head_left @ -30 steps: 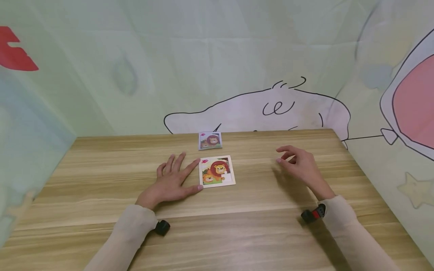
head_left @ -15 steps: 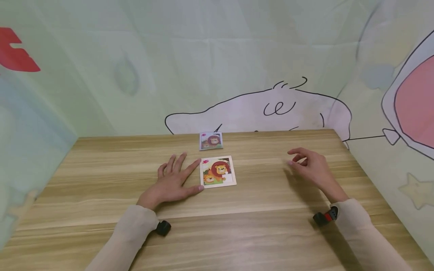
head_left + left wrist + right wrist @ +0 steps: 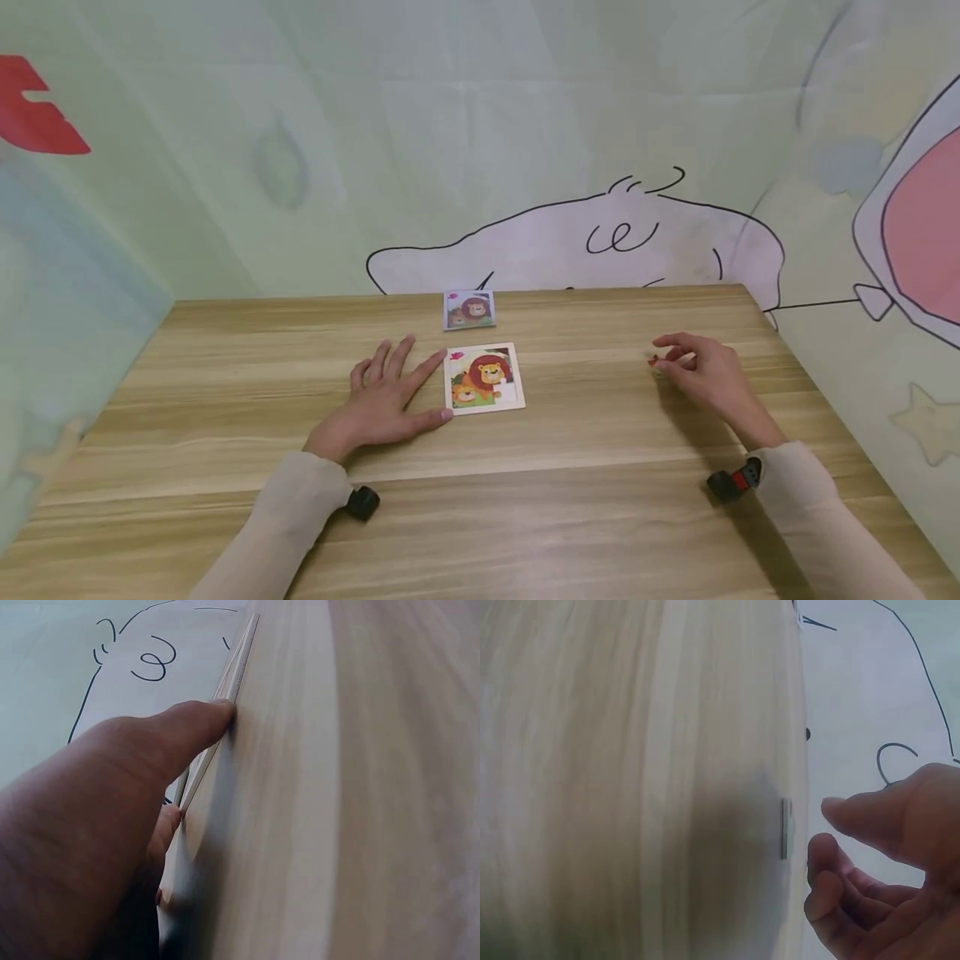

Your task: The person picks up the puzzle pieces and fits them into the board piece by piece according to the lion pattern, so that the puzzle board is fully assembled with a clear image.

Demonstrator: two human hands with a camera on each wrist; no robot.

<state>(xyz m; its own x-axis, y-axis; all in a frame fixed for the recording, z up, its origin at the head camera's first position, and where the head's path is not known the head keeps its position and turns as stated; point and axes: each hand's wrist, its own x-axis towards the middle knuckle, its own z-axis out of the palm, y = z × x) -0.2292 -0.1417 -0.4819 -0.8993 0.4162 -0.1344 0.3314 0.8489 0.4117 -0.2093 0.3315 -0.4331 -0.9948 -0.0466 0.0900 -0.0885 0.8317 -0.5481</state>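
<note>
A lion puzzle in a pale square frame [image 3: 484, 408] lies mid-table, its lower right corner a bare white patch. My left hand [image 3: 382, 410] rests spread to the left of it, thumb tip and index fingertip against the frame's left edge. In the left wrist view the thumb [image 3: 187, 731] meets that thin edge. My right hand [image 3: 697, 371] hovers low over the right part of the table with loosely bent fingers. A small puzzle piece [image 3: 785, 829] lies on the table just off its fingertips; in the head view its reddish tip [image 3: 652, 361] peeks out beside the thumb.
A picture card [image 3: 469, 311] with the same lion image lies behind the puzzle, near the back edge of the wooden table [image 3: 480, 517]. Behind the table hangs a cloth backdrop [image 3: 420, 150] with cartoon drawings. Dark camera straps sit on both wrists.
My right hand has moved to the right, and the puzzle piece has come into sight at its fingertips. The left hand stays against the puzzle frame.
</note>
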